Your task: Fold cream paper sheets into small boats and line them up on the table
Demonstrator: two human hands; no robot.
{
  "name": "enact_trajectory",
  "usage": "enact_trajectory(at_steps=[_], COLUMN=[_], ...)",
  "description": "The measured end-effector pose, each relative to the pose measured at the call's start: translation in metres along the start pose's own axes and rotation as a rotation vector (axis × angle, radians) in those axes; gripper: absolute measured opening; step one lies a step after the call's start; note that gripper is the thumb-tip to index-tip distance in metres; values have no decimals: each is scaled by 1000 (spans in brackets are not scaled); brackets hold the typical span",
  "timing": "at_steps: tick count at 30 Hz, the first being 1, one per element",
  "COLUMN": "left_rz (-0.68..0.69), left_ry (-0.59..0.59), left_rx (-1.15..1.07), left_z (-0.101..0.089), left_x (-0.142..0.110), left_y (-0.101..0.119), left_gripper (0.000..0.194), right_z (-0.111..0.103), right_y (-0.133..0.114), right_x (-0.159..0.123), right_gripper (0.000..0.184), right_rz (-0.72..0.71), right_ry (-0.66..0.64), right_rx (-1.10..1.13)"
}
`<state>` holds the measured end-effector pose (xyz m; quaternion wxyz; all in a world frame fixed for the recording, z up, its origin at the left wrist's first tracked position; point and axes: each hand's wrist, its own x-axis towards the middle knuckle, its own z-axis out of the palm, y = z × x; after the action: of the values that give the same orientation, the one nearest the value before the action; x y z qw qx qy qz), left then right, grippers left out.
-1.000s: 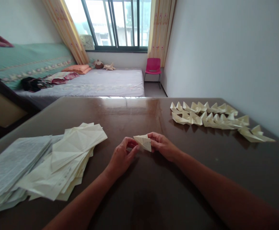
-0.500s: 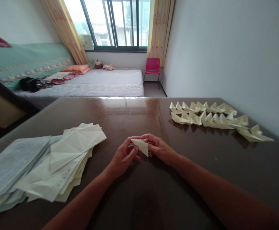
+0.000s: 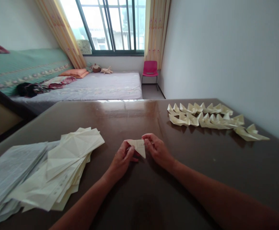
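Note:
A small cream folded paper piece [image 3: 138, 146], triangular with a point facing down, is held just above the dark brown table [image 3: 202, 172] near its middle. My left hand [image 3: 120, 159] pinches its left side with closed fingers. My right hand [image 3: 157, 150] pinches its right side, fingers also closed. Both forearms reach in from the bottom edge.
A loose pile of creased cream sheets [image 3: 65, 163] lies at the left on printed grey pages [image 3: 7, 169]. Several finished paper boats [image 3: 209, 116] sit in rows at the far right by the white wall. Beyond the table are a bed [image 3: 101, 86] and a pink chair [image 3: 150, 68].
The folded piece has turned in my fingers so its point faces down, and both hands have shifted slightly left. The view has tilted a little downward.

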<state>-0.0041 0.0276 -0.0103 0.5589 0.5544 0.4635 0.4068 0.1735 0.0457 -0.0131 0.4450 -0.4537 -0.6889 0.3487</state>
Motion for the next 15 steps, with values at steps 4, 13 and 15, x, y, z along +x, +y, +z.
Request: enact_trajectory(at_steps=[4,13,15], left_rz=[5,97,106], left_ry=[10,-14,-24], left_rx=[-20,103,119], left_z=[-2,-2,-1], left_x=[1,-1,-1], left_y=[-2,-9,-9], left_gripper=[28,42,45], right_z=[0,5,5], right_y=[-11,-5,-5], right_x=[-7,-7,-7], right_gripper=[18,31,29], right_rz=[-363,-283,-222], right_ry=[10,-155,-166], right_rx=[-256,-303,-215])
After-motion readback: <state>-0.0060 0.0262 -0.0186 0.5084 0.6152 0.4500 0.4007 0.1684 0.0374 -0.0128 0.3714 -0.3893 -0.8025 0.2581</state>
